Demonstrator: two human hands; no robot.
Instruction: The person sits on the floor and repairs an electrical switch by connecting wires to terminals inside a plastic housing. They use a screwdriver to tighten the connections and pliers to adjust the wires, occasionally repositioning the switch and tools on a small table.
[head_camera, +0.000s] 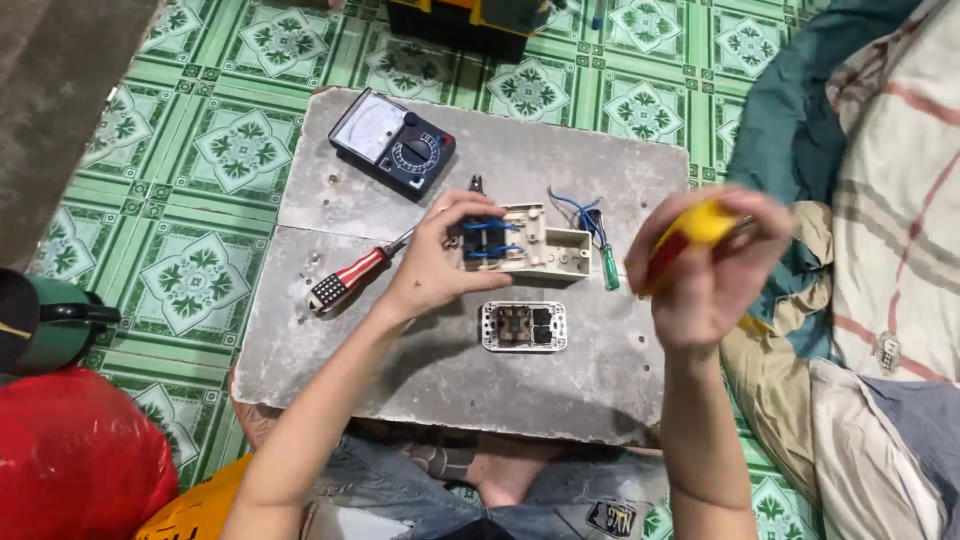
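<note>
- Head camera looks down on a grey slab (440, 370) lying on green patterned floor tiles (200, 160).
- Left hand (440, 262) grips a beige switch box (535, 245) at its left end, fingers curled over the blue wires (490, 240) inside it; the box rests on the slab's middle.
- Right hand (705, 265) is raised off the slab to the right, clenched around a yellow-and-red tool handle (690, 235); motion blur hides the tip.
- White switch plate (523, 327) lies just below the box.
- Green screwdriver (606, 262) lies just right of the box; a red-striped screwdriver (355, 278) lies to the left.
- Dark analog multimeter (392, 141) sits at the slab's far edge.
</note>
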